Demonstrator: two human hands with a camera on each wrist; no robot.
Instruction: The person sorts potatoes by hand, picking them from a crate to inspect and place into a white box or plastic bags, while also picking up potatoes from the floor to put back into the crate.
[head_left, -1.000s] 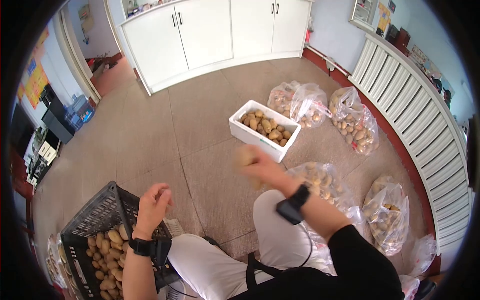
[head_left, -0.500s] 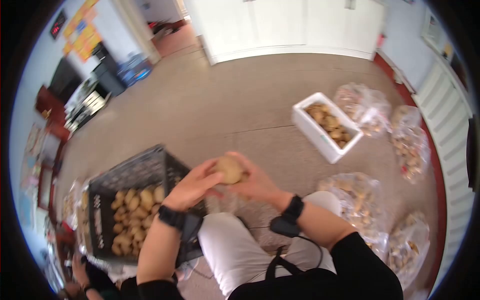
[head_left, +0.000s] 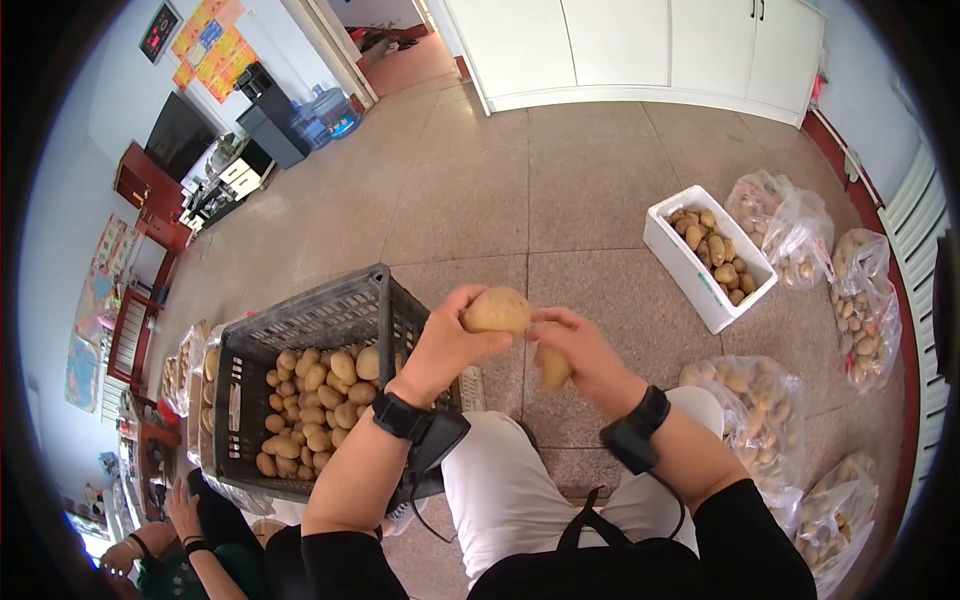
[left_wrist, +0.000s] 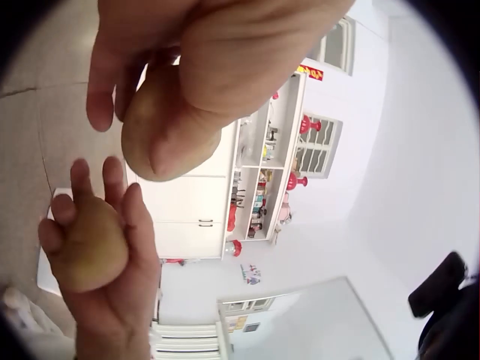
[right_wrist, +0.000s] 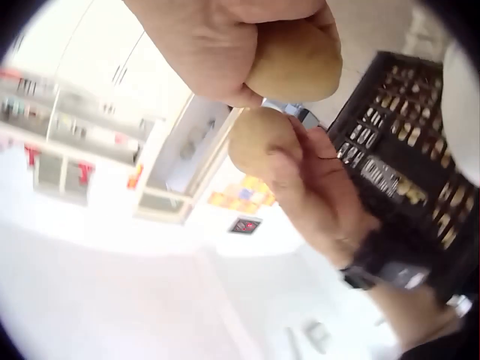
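Observation:
In the head view the left hand (head_left: 446, 345) grips a large potato (head_left: 497, 311), thumb on its near side. Just right of it the right hand (head_left: 590, 362) holds a second potato (head_left: 554, 368) low in its fingers, its fingertips close to the first potato. The left wrist view shows the left hand's potato (left_wrist: 161, 131) above and the right hand's potato (left_wrist: 93, 246) resting in curled fingers. Both potatoes also appear in the right wrist view, the right hand's (right_wrist: 298, 63) above the left hand's (right_wrist: 262, 141).
A black crate (head_left: 300, 487) of potatoes stands at the left, beside the left forearm. On the floor at the right are a white foam box (head_left: 690, 268) of potatoes and several clear bags (head_left: 760, 420) of potatoes. Another person's arms (head_left: 196, 540) show at lower left.
The right hand has come from near the foam box to beside the left hand. The left hand, empty earlier, now grips a potato. The head view has turned left.

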